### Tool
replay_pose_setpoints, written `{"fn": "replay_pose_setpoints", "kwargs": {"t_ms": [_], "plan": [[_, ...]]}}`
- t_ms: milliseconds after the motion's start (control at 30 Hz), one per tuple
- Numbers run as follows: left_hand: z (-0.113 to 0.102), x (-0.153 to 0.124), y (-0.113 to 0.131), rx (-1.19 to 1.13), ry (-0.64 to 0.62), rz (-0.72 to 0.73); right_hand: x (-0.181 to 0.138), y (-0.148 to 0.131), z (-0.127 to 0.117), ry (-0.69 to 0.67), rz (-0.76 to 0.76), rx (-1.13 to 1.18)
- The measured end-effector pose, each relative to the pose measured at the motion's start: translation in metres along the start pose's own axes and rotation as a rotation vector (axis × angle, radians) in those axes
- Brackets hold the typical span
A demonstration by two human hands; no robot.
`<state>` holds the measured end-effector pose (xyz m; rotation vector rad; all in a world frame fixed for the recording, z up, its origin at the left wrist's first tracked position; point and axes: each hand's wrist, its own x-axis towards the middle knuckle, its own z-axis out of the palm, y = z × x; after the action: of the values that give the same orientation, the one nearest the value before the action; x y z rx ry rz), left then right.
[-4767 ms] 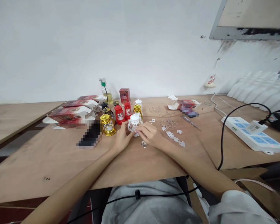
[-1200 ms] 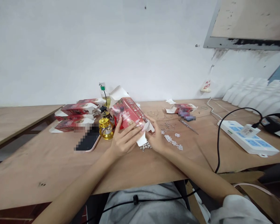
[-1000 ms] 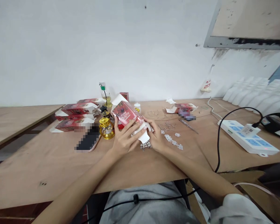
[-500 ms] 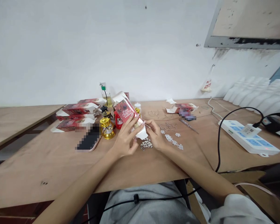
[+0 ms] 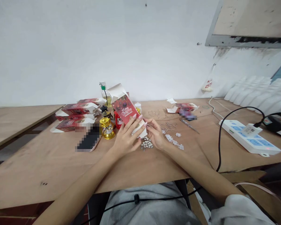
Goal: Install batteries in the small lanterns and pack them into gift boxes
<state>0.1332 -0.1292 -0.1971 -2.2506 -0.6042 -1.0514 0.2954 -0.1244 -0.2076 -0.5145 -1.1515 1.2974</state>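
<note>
A red printed cardboard box (image 5: 124, 109) with white flaps is held tilted over the table, its upper end toward the wall. My left hand (image 5: 127, 137) is closed around its lower part, fingers across the printed face. My right hand (image 5: 156, 134) pinches at the box's near end, by its white flap; what lies between those fingertips is too small to make out. Below the box lie several button cells (image 5: 146, 143). A gold lantern (image 5: 107, 128) stands left of my left hand, and a red lantern (image 5: 118, 120) is partly hidden behind the box.
Red boxes (image 5: 76, 109) are piled at left behind a dark phone (image 5: 90, 139). Bent wire pieces (image 5: 169, 126), white plastic tabs (image 5: 170, 138) and a screwdriver (image 5: 189, 126) lie at right. Farther right are another red box (image 5: 186, 107), a power strip (image 5: 250, 137) and a black cable (image 5: 219, 150).
The box has shifted slightly left and turned so more of its printed face shows. My left hand's fingers have spread a little over it, while my right hand stays at the near end.
</note>
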Motion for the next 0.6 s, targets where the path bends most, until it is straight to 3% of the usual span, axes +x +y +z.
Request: {"fn": "replay_pose_setpoints", "kwargs": {"t_ms": [167,400,500,600], "plan": [[0.002,-0.001,-0.007,0.095,0.186,0.038,-0.003,0.000,-0.001,-0.079,-0.118,-0.155],[-0.007,-0.006,-0.014,0.100,0.447,0.116,-0.018,0.002,-0.001,-0.237,-0.415,-0.816],[-0.009,-0.008,-0.016,0.048,0.446,0.162,-0.022,0.007,0.000,-0.281,-0.449,-0.827],[-0.010,-0.010,-0.019,0.054,0.401,0.216,-0.022,0.004,0.001,-0.211,-0.411,-0.723]]}}
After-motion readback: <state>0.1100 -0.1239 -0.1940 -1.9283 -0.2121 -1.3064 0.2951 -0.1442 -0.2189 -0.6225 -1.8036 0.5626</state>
